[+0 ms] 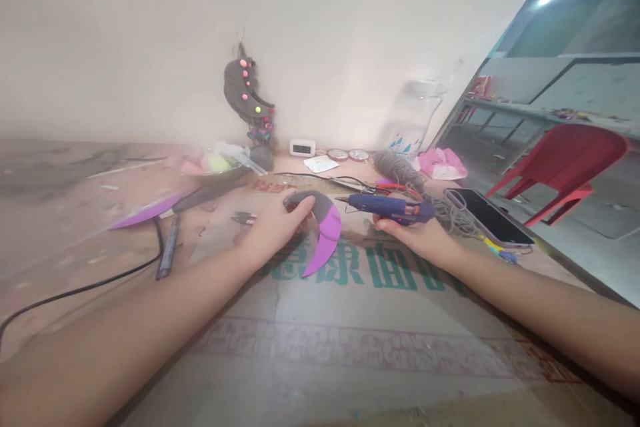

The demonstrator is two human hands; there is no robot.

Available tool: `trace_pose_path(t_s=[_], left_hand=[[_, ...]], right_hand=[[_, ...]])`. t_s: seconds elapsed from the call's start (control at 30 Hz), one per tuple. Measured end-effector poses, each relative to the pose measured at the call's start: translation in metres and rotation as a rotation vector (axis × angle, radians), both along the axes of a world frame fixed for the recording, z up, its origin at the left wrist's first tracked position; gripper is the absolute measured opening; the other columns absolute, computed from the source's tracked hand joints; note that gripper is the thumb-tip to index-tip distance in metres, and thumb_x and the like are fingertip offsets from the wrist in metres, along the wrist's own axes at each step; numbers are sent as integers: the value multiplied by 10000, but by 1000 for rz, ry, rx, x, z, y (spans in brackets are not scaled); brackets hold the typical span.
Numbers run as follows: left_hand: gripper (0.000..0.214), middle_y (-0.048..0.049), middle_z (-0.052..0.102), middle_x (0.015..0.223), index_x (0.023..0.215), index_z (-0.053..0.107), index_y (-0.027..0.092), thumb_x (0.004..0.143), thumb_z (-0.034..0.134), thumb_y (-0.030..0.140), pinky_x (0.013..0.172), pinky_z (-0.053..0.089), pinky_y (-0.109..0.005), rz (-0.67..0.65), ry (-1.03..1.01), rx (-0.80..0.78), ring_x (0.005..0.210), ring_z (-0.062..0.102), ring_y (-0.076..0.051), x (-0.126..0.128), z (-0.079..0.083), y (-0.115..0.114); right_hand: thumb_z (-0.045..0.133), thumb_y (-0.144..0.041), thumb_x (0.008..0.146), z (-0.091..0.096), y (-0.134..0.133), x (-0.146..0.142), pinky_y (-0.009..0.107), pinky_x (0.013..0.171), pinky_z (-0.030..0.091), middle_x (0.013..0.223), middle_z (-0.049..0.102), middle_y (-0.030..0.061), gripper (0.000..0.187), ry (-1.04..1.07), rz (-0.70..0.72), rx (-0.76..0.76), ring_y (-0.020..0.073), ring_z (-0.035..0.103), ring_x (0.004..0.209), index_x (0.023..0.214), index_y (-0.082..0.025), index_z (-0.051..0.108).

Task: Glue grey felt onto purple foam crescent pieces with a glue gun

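Note:
My left hand (280,220) pinches a crescent moon cutout (329,235) at its upper end. The moon is purple over its lower part and wrapped in grey yarn at the top. In my right hand (415,233) is a blue hot glue gun (385,205), its nozzle pointing left and a short gap away from the moon's outer edge. A strand of grey yarn (400,170) and a loose tangle lie just behind and right of the glue gun.
A finished grey moon with pompoms (243,90) hangs on the wall. Behind my hands stand a small clock (302,147) and a clear bottle (415,117). A phone (487,213) lies right, a marker (169,247) and black cable (80,290) left. Cardboard (320,373) covers the tabletop.

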State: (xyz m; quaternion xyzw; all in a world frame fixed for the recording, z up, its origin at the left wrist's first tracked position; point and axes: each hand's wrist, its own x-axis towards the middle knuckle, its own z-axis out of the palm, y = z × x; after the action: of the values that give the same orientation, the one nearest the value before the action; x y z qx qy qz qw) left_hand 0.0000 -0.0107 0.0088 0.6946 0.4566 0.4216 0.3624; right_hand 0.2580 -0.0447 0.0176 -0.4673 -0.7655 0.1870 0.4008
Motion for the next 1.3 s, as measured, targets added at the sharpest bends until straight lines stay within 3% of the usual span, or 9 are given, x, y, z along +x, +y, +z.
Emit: trace_pose_path(t_s=[0.23, 0.43, 0.63, 1.3], left_hand=[[247, -3, 629, 596, 759, 521, 187, 830, 490, 422, 520, 445, -267, -29, -24, -23, 491, 549, -137, 1, -2, 1], [226, 2, 631, 588, 782, 516, 191, 830, 509, 412, 533, 446, -264, -37, -89, -32, 521, 574, -147, 2, -3, 0], [223, 2, 638, 624, 787, 514, 194, 833, 514, 412, 563, 458, -270, -56, -130, -21, 560, 593, -151, 3, -1, -3], [205, 16, 634, 604, 771, 484, 212, 839, 492, 406, 581, 475, -290, -82, -107, -6, 547, 600, -160, 4, -3, -7]], right_hand=[[653, -462, 774, -1, -5, -7, 295, 702, 503, 789, 681, 37, 276, -68, 155, -117, 183, 634, 750, 807, -190, 629], [689, -463, 743, -2, -4, -7, 252, 570, 423, 665, 610, 9, 301, -129, 125, -86, 145, 560, 620, 743, -176, 596], [709, -472, 722, -2, -4, -7, 255, 576, 390, 652, 593, 5, 327, -208, 138, -28, 141, 542, 616, 719, -169, 586], [683, -527, 725, -1, -6, -7, 259, 590, 375, 678, 599, 9, 361, -314, 70, -56, 144, 535, 633, 734, -176, 600]])
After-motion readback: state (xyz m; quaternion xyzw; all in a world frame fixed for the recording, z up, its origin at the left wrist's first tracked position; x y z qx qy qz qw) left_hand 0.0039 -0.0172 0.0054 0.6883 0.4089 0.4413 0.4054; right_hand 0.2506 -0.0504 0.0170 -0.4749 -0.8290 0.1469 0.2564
